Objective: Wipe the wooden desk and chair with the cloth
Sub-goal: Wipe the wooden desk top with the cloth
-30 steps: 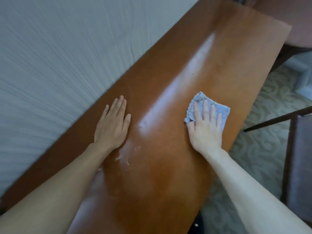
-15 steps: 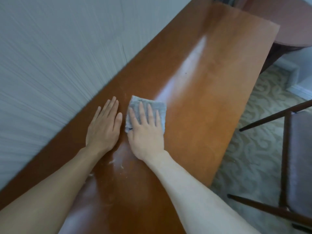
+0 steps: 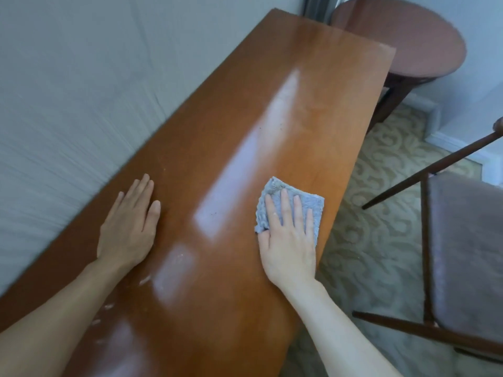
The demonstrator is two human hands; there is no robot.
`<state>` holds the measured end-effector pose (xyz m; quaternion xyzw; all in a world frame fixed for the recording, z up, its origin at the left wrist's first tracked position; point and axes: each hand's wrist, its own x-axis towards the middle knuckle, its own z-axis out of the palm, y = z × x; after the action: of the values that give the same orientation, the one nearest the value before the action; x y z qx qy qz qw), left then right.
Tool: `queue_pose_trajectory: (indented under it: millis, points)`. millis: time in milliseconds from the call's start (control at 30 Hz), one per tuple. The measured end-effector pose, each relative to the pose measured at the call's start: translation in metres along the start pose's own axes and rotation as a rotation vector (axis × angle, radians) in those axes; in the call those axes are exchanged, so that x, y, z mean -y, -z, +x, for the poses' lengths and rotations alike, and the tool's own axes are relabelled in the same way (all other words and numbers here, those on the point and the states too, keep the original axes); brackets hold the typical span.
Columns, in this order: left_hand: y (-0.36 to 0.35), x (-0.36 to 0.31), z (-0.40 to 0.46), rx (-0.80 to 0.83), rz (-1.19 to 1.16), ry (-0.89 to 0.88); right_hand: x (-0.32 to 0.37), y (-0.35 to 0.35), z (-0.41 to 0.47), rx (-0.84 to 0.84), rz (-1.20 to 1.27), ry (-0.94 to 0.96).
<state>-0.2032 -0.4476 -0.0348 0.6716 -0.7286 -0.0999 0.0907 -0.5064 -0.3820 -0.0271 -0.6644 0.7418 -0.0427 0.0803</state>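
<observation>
Desk (image 3: 245, 110) — orange-brown wood, one long pale glare streak down its middle, whitish specks near its wall-side edge by my left forearm. Cloth (image 3: 315, 205) under my fingers: pale blue-grey. Wall (image 3: 81, 77) — grey-white, fine ribbed lines. Carpet (image 3: 381, 213): beige, cream scrollwork. Chair (image 3: 462, 240) dark brown, seat dull mauve-grey. Round side table (image 3: 402, 42) reddish-brown.

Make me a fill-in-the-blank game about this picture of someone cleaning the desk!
1. The right hand presses a blue ____ flat on the wooden desk.
2. The left hand lies flat on the desk and holds ____.
3. Past the desk's far end stands a small table with a ____ top.
4. The chair stands on the ____ side of the desk.

Missing words: cloth; nothing; round; right
</observation>
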Motion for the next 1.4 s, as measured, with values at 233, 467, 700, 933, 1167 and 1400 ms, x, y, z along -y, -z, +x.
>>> queue_pose_trajectory:
  millis: [233, 467, 700, 933, 1167, 1400]
  points:
    - [0.001, -0.007, 0.001, 0.006, 0.041, -0.005, 0.019, -0.005, -0.016, -0.045, -0.008, -0.101]
    - [-0.001, -0.005, 0.001, -0.009, 0.048, -0.018, 0.16, -0.029, -0.028, -0.015, 0.083, 0.201]
    - [0.004, -0.007, -0.002, 0.0, -0.003, -0.014, 0.127, -0.027, -0.028, -0.006, 0.046, 0.146]
    - [0.009, -0.009, -0.004, 0.041, -0.014, -0.008, 0.003, -0.009, -0.064, -0.007, -0.059, -0.271]
    - [0.02, 0.003, -0.004, 0.147, -0.113, -0.055, 0.058, -0.016, -0.094, 0.032, -0.071, -0.083]
    - [0.029, 0.051, -0.018, 0.115, -0.016, -0.153, 0.096, -0.014, -0.011, 0.053, -0.024, -0.011]
